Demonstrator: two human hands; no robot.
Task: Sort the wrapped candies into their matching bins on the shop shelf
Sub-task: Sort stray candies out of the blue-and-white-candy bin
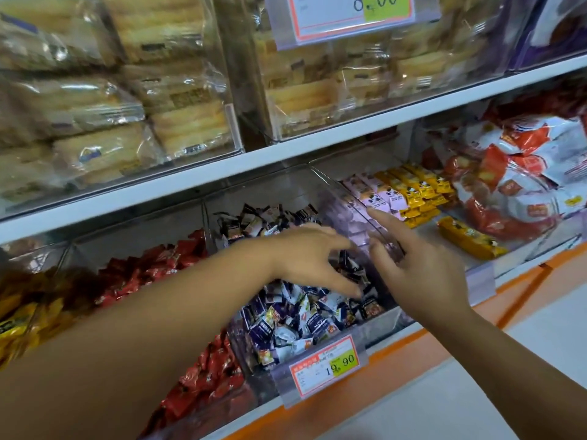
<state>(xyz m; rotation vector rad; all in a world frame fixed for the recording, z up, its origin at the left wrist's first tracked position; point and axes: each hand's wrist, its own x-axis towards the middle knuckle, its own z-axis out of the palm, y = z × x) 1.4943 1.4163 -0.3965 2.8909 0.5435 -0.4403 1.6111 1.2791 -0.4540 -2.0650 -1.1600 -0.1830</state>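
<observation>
Two hands at work, both near the middle of the frame. Reaching the left hand (313,258) in from the lower left, over the middle bin (394,317) full of purple and white wrapped candies (295,325). Spreading its fingers apart and bending them down, just touching the top of the pile, gripping nothing that shows. Finding the candies right under that hand and a bit toward the bottom of the frame, so likely using the left hand for the pick, being the nearer one. Seeing the little wraps pointing every which way, so no one long side to line up with. Keeping the right hand (425,277) just to the right, against the clear wall (343,193) between this bin and the pink packs (381,198). Sticking its first finger out toward the upper left along that wall, curling the other fingers loosely, pinching nothing as far as can be told. Probably hunting for a stray to move, maybe to the red candies (203,369) at the lower left.
</observation>
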